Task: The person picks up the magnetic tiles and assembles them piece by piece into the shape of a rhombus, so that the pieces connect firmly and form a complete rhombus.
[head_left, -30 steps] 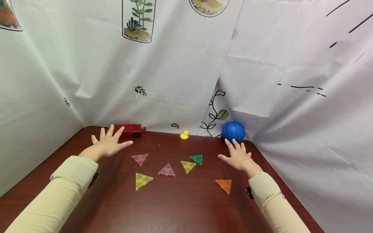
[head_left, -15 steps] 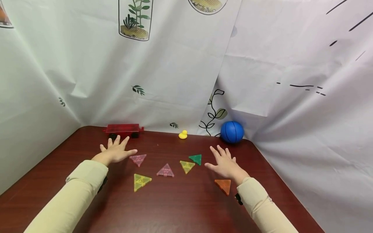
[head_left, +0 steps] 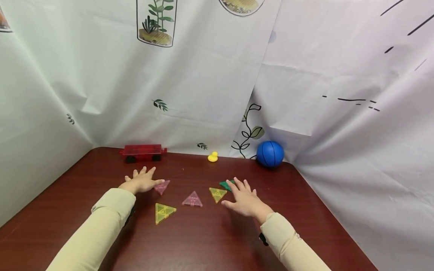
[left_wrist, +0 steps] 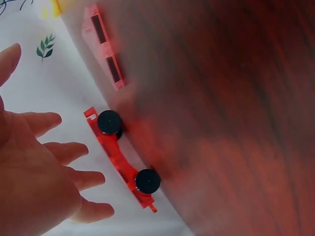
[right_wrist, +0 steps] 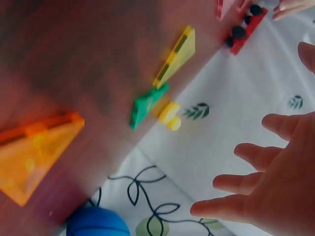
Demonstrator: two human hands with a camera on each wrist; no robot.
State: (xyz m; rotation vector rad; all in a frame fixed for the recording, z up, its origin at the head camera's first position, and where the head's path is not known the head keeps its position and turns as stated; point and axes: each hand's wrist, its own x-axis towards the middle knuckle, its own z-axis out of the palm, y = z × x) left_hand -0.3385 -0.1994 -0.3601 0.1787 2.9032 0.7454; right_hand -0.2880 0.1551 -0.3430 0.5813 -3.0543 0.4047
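The person's left hand [head_left: 139,183] is spread wide with nothing in its grasp, its thumb reaching across the left pink triangle [head_left: 163,186] in the head view and hiding part of it; whether the thumb touches it, I cannot tell. The right hand [head_left: 246,201] is also wide and holds nothing, its fingers fanned out and partly covering the green triangle [head_left: 225,184]; contact there cannot be told either. Just beside the green triangle, nearer the person, lies the far yellow triangle [head_left: 218,194]. The middle pink triangle [head_left: 192,200] lies flat between the 2 hands, and the near yellow triangle [head_left: 164,213] is the closest to the person of the 5 triangles seen from the head. A 6th, the orange triangle [right_wrist: 40,152], shows in the right wrist view, well apart from the fingers. All 6 lie on the dark red table [head_left: 190,244]. Along its back edge stand a red cart [head_left: 142,150] on black wheels at the left, a small yellow duck [head_left: 212,157] near the middle and a blue ball [head_left: 270,153] at the right, before a white cloth [head_left: 210,79] printed with plants.
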